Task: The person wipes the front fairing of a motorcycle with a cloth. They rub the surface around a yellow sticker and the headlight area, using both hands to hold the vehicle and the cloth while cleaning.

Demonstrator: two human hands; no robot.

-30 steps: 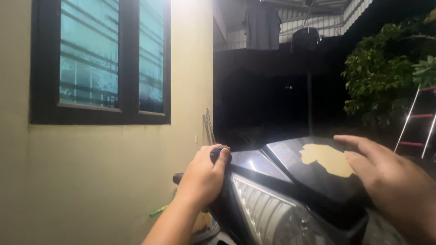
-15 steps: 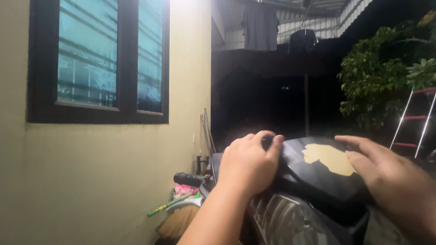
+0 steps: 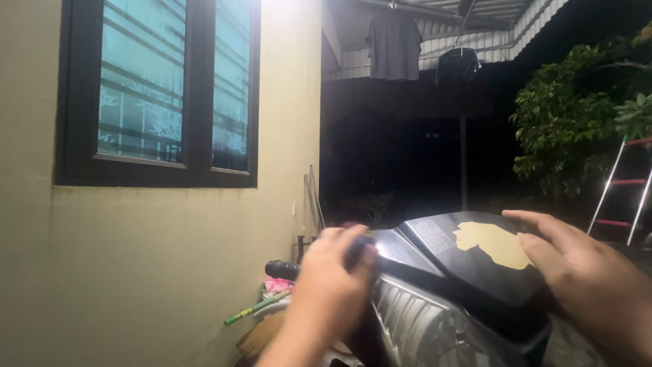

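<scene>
Scooter front panel (image 3: 468, 272), black and glossy with a patch of bare yellowish backing (image 3: 492, 243) where the surface had peeled, sat directly ahead of me and low in the frame, above the ribbed headlight lens (image 3: 421, 326). It lay between my two hands, so neither reach was long, though the right hand (image 3: 584, 272) was the nearer: its open palm and spread fingers rested flat on the right edge of the panel, beside the peeled patch. My left hand (image 3: 333, 285) was blurred, so I could only say it seemed curled around something dark at the panel's left edge; whether it was truly clamped I could not tell. The hands stood well apart, one on each side. The panel's long axis ran across my view, left to right, in line with the handlebar grip (image 3: 280, 270) that stuck out to the left toward the cream wall (image 3: 156, 272), while its face tilted up and back toward me.
</scene>
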